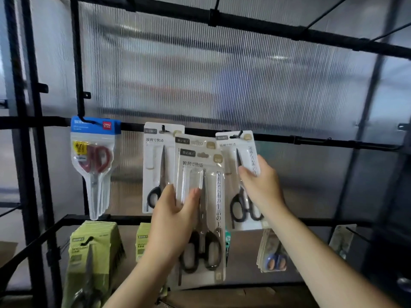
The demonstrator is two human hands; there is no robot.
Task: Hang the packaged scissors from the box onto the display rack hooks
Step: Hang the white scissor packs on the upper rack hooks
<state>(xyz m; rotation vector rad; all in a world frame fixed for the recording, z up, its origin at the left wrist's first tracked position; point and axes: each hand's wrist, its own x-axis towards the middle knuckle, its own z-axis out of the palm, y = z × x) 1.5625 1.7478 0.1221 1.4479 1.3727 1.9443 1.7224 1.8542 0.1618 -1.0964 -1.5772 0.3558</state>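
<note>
**White-carded scissors going up to the middle hooks**

White cards, two stacked: the held scissor packs [200, 196] are being raised in front of the rail, between two hung packs. Left hand [175, 221] is pinching them, thumb in front, fingers closed behind. Right hand [261, 185] is steadying the hung pack on the right [241, 181], fingers resting flat on it, gripping nothing.

Risk, as judged: the stack is covering the hook [163, 128], so the slot may be missing it; nudging could be unseating the right pack.

Writing: red "deli" tag on the blue-headed pack [95, 152]; Japanese text on the white cards, partly blurred.
</note>
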